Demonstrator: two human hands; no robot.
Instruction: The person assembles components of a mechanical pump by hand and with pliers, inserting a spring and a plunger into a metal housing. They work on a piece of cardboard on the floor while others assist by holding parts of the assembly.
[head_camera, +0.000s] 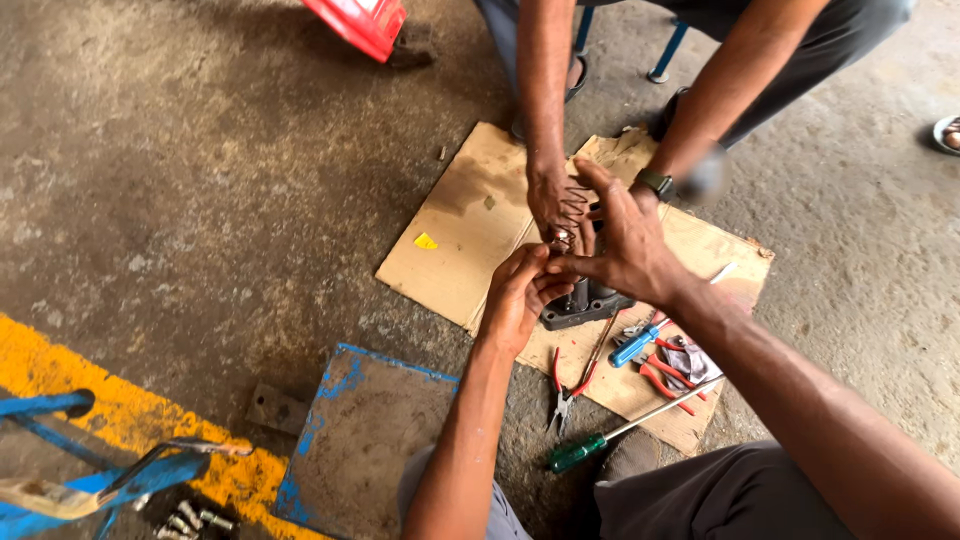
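The co-worker's face and upper body are cut off at the top edge; only the forearms, a watch (655, 183) and dark trousers show. The co-worker's far hand (703, 178) is blurred, so its grasp cannot be read. The small metal part (562, 238) where the hands meet is mostly covered by fingers and too small to identify.

The left hand (518, 295) is curled, fingertips pinched together at its 1 o'clock, right at that part; whether it truly grips it cannot be told. The right hand (628, 245) is spread, fingers open, its thumb reaching to 9 o'clock to touch the left fingertips; it holds nothing visible. The spring (575, 205) stands just at 12 o'clock of the pinch, against the co-worker's hand (552, 200).

The dark block (583, 302) sits directly below the hands on the cardboard (470, 235), partly hidden by them. At 5 o'clock of it lie red pliers (570, 385), a blue-handled tool (635, 345) and a green screwdriver (580, 452).
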